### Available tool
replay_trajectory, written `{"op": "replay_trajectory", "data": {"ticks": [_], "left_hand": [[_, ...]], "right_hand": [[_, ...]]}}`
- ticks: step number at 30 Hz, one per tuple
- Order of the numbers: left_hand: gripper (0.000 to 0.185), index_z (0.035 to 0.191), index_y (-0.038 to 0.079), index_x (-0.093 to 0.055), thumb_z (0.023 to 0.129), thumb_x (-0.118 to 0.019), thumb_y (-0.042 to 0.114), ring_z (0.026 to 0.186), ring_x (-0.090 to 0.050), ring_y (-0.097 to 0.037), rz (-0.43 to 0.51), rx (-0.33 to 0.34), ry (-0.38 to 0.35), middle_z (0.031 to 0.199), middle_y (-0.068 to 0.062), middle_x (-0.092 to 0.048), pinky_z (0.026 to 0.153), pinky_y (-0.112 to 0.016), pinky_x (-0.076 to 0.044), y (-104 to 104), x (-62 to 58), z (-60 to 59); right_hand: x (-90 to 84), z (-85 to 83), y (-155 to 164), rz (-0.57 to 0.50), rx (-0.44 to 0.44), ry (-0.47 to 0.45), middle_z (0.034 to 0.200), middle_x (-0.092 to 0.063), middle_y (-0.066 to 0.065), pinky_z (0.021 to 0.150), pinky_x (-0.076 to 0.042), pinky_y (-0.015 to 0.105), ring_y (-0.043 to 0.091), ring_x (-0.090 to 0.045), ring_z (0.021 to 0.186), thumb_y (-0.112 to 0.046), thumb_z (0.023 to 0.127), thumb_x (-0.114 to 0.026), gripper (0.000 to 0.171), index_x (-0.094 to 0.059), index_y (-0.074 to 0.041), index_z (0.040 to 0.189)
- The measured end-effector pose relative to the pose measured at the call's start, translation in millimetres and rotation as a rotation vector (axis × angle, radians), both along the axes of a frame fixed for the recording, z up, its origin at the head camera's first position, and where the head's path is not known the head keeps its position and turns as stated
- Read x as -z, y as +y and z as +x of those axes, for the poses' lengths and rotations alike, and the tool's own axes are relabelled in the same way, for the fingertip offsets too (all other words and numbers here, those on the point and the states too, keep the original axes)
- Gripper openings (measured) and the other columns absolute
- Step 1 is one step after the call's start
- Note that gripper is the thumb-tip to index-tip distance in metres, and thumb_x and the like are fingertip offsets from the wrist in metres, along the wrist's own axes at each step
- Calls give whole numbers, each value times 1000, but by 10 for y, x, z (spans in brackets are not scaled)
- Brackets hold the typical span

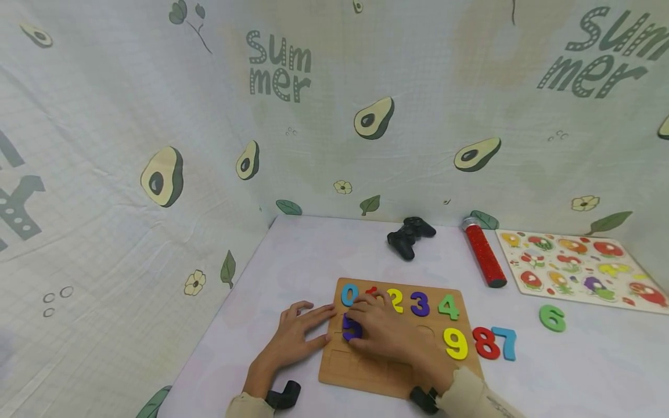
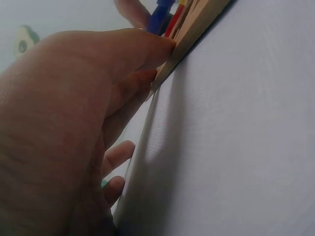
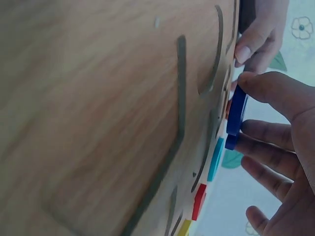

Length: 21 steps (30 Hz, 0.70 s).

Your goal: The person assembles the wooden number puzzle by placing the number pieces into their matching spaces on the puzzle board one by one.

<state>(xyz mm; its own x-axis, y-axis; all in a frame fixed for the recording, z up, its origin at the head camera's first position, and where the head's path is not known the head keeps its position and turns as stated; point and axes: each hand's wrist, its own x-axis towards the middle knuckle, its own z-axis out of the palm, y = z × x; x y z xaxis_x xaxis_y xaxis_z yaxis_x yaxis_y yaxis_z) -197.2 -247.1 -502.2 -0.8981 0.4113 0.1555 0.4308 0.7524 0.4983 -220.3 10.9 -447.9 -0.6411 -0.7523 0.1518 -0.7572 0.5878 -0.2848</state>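
A wooden number-puzzle board lies on the table. My right hand reaches over it and holds the dark blue number 5 between thumb and fingers. In the right wrist view the 5 stands tilted above the board, below the number 0 slot row. My left hand touches the board's left edge with fingertips and thumb, its fingers fairly straight. Along the top row sit the blue 0, red 1, yellow 2, purple 3 and green 4. The 1 is partly hidden.
A yellow 9 is on the board's right side. Beside the board lie a red 8, blue 7 and green 6. Farther back are a black game controller, red glittery tube and fruit puzzle board.
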Motion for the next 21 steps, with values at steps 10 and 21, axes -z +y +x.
{"op": "replay_trajectory", "data": {"ticks": [10,21], "left_hand": [[53,146,31,-53,96,-62,46,134,-34,-26,1,6,22,152,16,-46,101,-56,-24,4,-9,17],[53,146,31,-53,96,-62,46,136,-32,-26,-1,3,5,152,16,-45,102,-56,-23,10,-18,12]], "right_hand": [[23,-21,-94,16,12,16,125,-66,-1,108,-21,63,23,-47,128,-43,90,-72,49,-68,-11,127],[28,-15,-178,69,72,-5,126,-66,1,108,-21,66,28,-45,132,-47,88,-75,50,-71,-12,123]]}}
